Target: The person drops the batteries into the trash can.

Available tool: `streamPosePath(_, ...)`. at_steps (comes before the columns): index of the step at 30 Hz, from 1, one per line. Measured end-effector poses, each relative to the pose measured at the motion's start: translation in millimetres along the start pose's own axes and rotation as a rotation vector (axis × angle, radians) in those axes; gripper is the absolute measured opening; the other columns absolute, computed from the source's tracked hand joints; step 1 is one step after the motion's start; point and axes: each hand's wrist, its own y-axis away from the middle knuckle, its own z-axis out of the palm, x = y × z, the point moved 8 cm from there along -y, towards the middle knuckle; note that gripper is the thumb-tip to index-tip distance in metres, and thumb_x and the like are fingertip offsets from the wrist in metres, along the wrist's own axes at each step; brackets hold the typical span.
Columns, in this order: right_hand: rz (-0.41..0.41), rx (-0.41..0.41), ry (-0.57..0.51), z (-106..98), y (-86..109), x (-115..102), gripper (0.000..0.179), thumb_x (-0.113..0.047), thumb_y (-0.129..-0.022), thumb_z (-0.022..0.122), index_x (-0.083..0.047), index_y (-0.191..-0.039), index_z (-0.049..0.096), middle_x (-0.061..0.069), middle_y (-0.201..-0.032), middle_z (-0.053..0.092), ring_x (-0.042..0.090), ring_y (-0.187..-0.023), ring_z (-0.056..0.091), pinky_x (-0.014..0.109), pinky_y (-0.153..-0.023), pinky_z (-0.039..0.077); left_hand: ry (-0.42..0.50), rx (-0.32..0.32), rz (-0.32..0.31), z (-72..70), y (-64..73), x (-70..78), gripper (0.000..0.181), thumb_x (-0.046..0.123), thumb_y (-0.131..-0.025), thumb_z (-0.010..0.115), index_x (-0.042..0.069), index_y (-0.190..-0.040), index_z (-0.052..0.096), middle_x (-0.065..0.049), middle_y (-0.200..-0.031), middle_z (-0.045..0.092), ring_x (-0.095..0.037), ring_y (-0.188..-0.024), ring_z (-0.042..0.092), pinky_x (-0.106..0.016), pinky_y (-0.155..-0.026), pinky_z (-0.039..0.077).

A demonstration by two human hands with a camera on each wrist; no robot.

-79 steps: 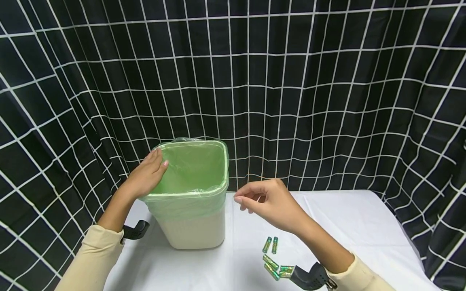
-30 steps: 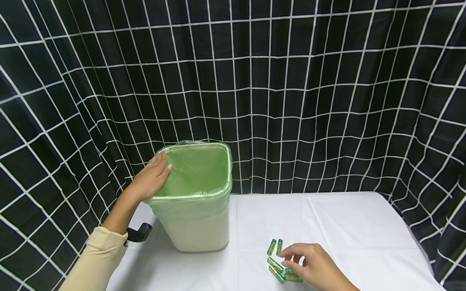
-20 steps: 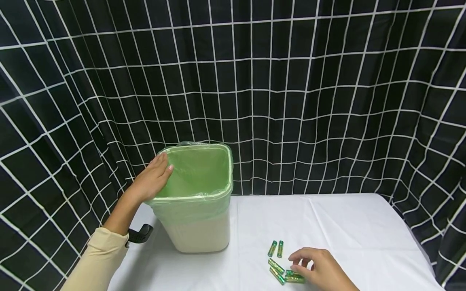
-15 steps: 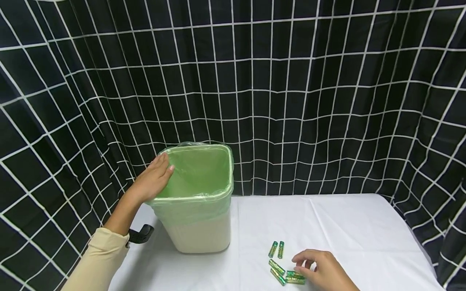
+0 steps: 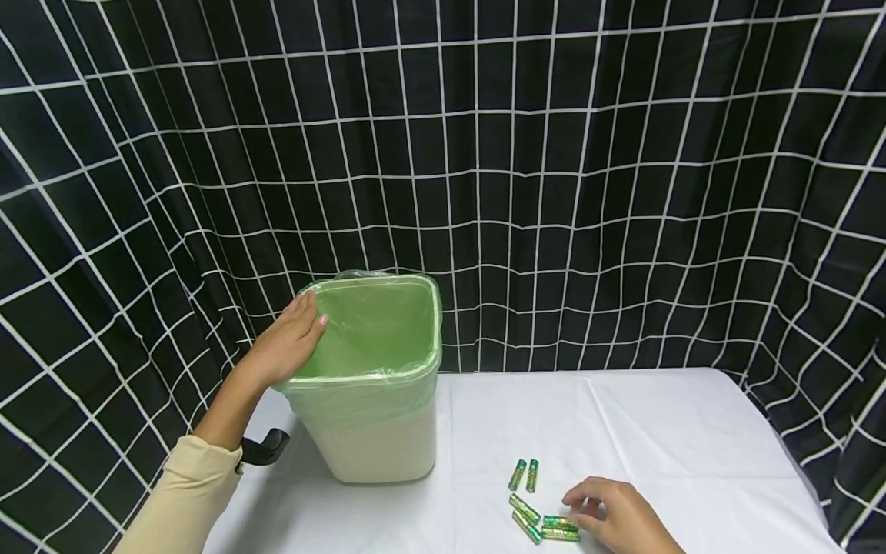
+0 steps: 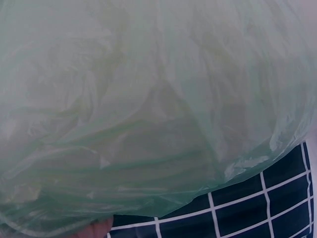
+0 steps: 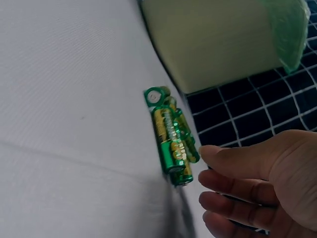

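Observation:
My left hand [image 5: 287, 342] rests flat on the left rim of a white bin [image 5: 381, 446] lined with a translucent green bag [image 5: 374, 323]. In the left wrist view the bag [image 6: 158, 109] covers most of the hand's work. Several green-and-gold batteries [image 5: 524, 508] lie on the table in pairs. My right hand [image 5: 612, 512] hovers with loosely curved fingers at the right end of the nearest pair of batteries [image 5: 559, 531]. In the right wrist view a gap shows between thumb and fingers, and the batteries [image 7: 171, 139] lie just beyond the fingertips.
A white cloth [image 5: 484, 415] covers the table. Black curtains [image 5: 526, 192] with a white grid stand behind and on both sides. A black wrist camera [image 5: 266, 446] juts from the left wrist near the bin.
My right hand has come down from beside the bin to the batteries, then drifted slightly right along the nearest pair. My left hand stays on the bin rim.

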Motion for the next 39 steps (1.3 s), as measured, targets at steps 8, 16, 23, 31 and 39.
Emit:
streamPosePath(8, 0.061, 0.027, 0.051, 6.4, 0.0, 9.2, 0.018, -0.013, -0.075, 0.087, -0.014, -0.089, 0.076, -0.014, -0.071, 0.060, -0.001, -0.063, 0.050, 0.021, -0.058, 0.046, 0.001, -0.002, 0.003, -1.7, 0.5, 1.7, 0.064, 0.031, -0.112, 0.027, -0.017, -0.153, 0.016, -0.031, -0.163, 0.013, -0.043, -0.154, 0.007, -0.054, -0.124, 0.011)
streamPosePath(16, 0.082, 0.069, 0.132, 8.8, -2.0, 5.1, 0.020, -0.008, -0.071, 0.088, -0.016, -0.084, 0.076, -0.016, -0.066, 0.054, 0.000, -0.059, 0.046, 0.020, -0.055, 0.043, 0.002, -0.003, -0.004, -3.7, -0.3, 0.5, 0.064, 0.032, -0.112, 0.027, -0.017, -0.153, 0.016, -0.031, -0.163, 0.012, -0.043, -0.154, 0.007, -0.053, -0.124, 0.010)
streamPosePath(23, 0.013, 0.038, 0.126, 12.8, -0.6, 4.4, 0.019, -0.012, -0.070, 0.088, -0.014, -0.086, 0.078, -0.018, -0.069, 0.052, -0.002, -0.060, 0.043, 0.020, -0.054, 0.043, 0.001, -0.005, -0.007, -2.2, 0.3, 0.1, 0.064, 0.031, -0.113, 0.027, -0.016, -0.154, 0.016, -0.031, -0.164, 0.013, -0.042, -0.154, 0.007, -0.053, -0.124, 0.010)
streamPosePath(31, -0.011, 0.032, 0.125, 14.6, 0.3, 5.0, 0.020, -0.013, -0.073, 0.088, -0.016, -0.087, 0.075, -0.017, -0.072, 0.054, -0.002, -0.060, 0.043, 0.020, -0.054, 0.042, 0.000, -0.007, -0.010, -1.7, 0.7, 1.0, 0.063, 0.031, -0.113, 0.027, -0.016, -0.153, 0.016, -0.031, -0.163, 0.013, -0.042, -0.154, 0.007, -0.053, -0.124, 0.010)
streamPosePath(39, -0.029, 0.015, 0.096, 16.0, 0.0, 6.7, 0.018, -0.014, -0.077, 0.086, -0.015, -0.091, 0.074, -0.017, -0.074, 0.054, -0.002, -0.061, 0.043, 0.020, -0.055, 0.043, 0.004, -0.010, -0.013, -0.5, 1.0, 0.5, 0.064, 0.032, -0.113, 0.027, -0.016, -0.154, 0.016, -0.030, -0.164, 0.012, -0.043, -0.154, 0.007, -0.054, -0.124, 0.010)
